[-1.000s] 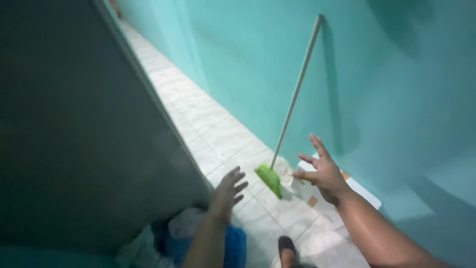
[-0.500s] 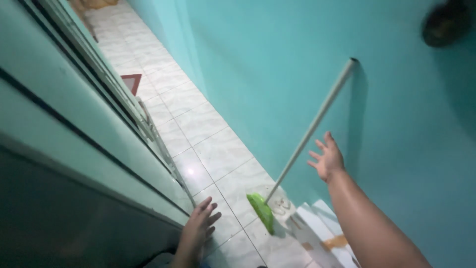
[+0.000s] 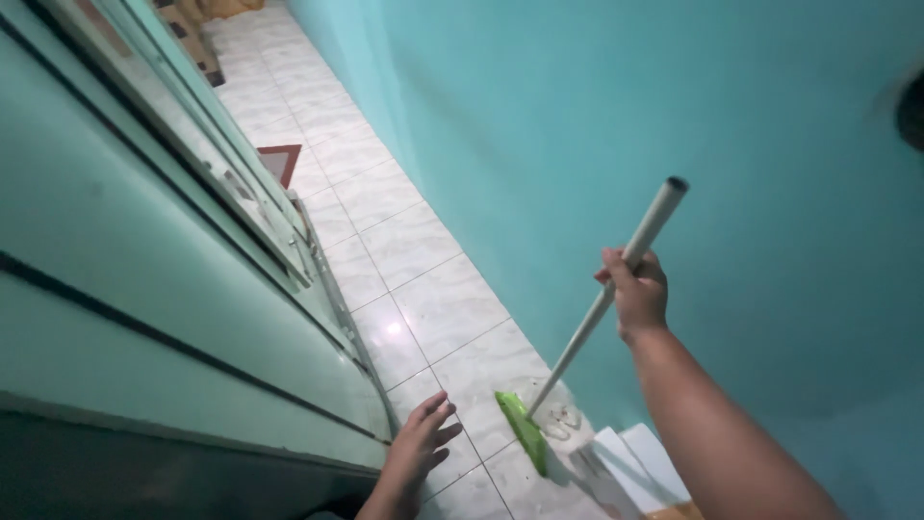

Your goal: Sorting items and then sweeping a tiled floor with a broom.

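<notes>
Since half a second ago, the right hand has closed around the long grey metal handle of the green-headed mop, which stands on the white tiled floor beside the turquoise wall. The left hand hangs open. A one-handed grip near the handle's top could let the head slide on glossy tiles.

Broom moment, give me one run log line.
right hand: gripping broom handle | left hand: open, empty | broom head: on tiled floor by teal wall
</notes>
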